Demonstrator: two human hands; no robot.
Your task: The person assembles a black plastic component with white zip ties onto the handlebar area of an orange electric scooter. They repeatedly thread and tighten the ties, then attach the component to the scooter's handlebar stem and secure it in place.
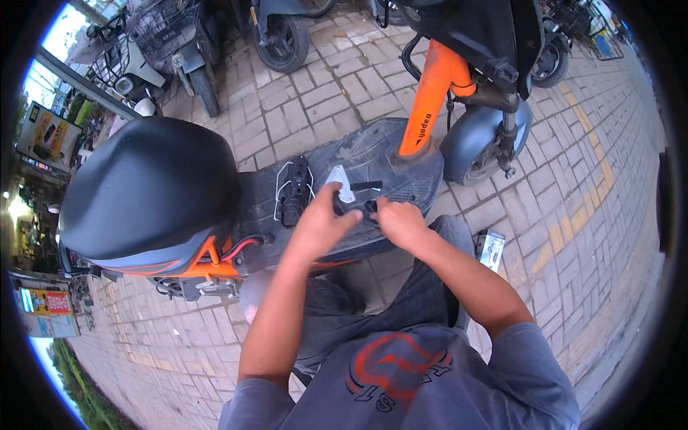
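My left hand (pixel 319 228) is over the scooter's dark footboard (pixel 394 147), thumb and index finger spread apart. Its index fingertip is at the edge of a silver metal plate (pixel 345 190), roughly triangular with holes. To the right, the fingers of my right hand (pixel 403 223) are pinched on a small black part (pixel 370 206), too small to name. A short black strip (pixel 367 185) lies just beyond that hand, beside the plate. Left of the plate rests a black bracket-like piece (pixel 294 190) with silver wire loops on both sides.
The scooter's black seat (pixel 150 186) rises at the left, and its orange front column (pixel 428 100) at the far right of the footboard. A small printed box (pixel 490 249) is on the brick paving by my right knee. Other parked scooters (pixel 279 39) line the back.
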